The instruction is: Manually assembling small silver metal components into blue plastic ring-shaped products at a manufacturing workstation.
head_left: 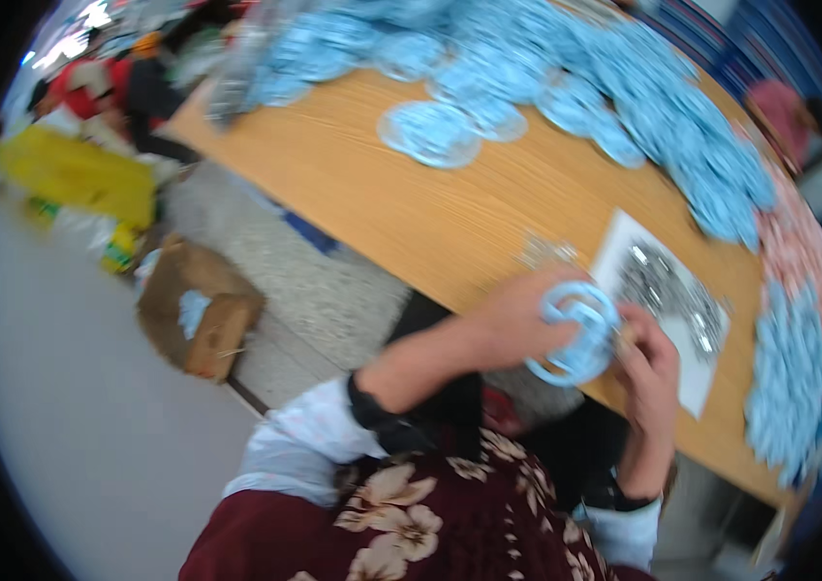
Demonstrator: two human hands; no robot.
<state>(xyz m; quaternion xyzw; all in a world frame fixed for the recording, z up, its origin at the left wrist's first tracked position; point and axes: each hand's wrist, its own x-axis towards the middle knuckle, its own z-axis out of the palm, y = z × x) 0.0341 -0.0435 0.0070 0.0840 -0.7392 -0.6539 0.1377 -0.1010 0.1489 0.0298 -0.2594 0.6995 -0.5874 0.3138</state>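
Note:
My left hand [515, 318] is closed on a light blue round plastic piece [580, 366] with an open, ring-like outline. It holds the piece above the table's front edge. At the right rim of the piece, the thumb and fingers of my right hand [653, 366] are pinched together. What they grip is too small and blurred to make out. Just beyond my hands, small shiny metal parts [653, 279] lie heaped on a white sheet [697, 382]. A few more thin metal bits [548, 252] are scattered on the wood beside my left hand.
Heaps of blue round pieces [488, 73] cover the back of the wooden table [333, 165]. Stacked blue [784, 378] and pink pieces [808, 247] line its right side. On the floor stand a cardboard box [169, 320] and a yellow bag [81, 179]. Someone in pink [781, 121] is at the far right.

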